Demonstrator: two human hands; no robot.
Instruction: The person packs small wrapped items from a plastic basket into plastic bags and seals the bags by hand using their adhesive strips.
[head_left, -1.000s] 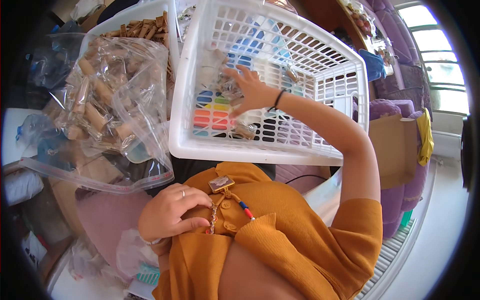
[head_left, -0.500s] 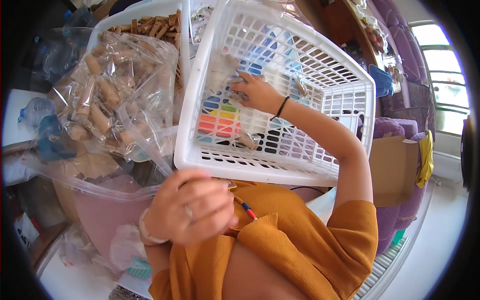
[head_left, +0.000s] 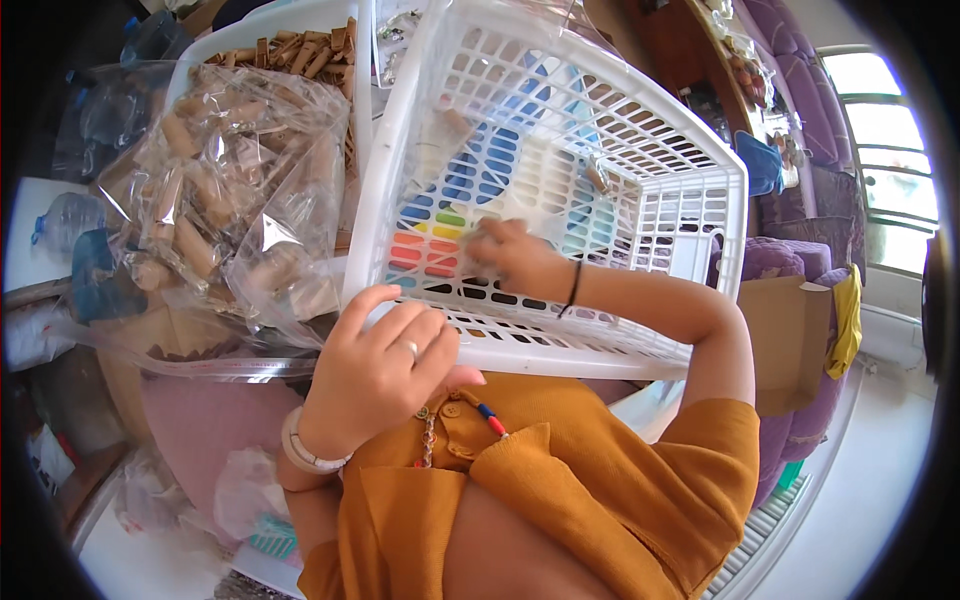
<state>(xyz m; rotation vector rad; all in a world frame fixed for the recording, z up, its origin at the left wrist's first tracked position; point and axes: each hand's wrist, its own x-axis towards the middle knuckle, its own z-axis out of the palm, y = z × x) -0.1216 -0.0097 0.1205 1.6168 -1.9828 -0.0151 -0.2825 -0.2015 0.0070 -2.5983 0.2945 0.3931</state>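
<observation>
A white plastic basket (head_left: 540, 355) with slotted walls sits tilted in front of me. My left hand (head_left: 385, 355) is closed over its near left corner, fingers on the rim and thumb on the side toward me. Inside the basket, my right hand (head_left: 515, 262) is low near the bottom, its fingers smeared by motion; whether anything is between them cannot be seen. Small brown pieces in clear wrap lie in the basket, one wrapped piece (head_left: 598, 178) toward the right and another brown piece (head_left: 455, 122) at the far left.
Left of the basket is a large clear plastic bag (head_left: 220, 200) of wrapped brown rolls, against a white tub (head_left: 363, 90) holding loose brown pieces. An open cardboard box (head_left: 790, 340) and a yellow cloth (head_left: 848, 325) lie at right, by a purple sofa (head_left: 815, 90).
My left hand has come onto the basket's near left corner. My right hand has moved nearer to me inside the basket. The wrapped piece near the basket's front is now out of sight.
</observation>
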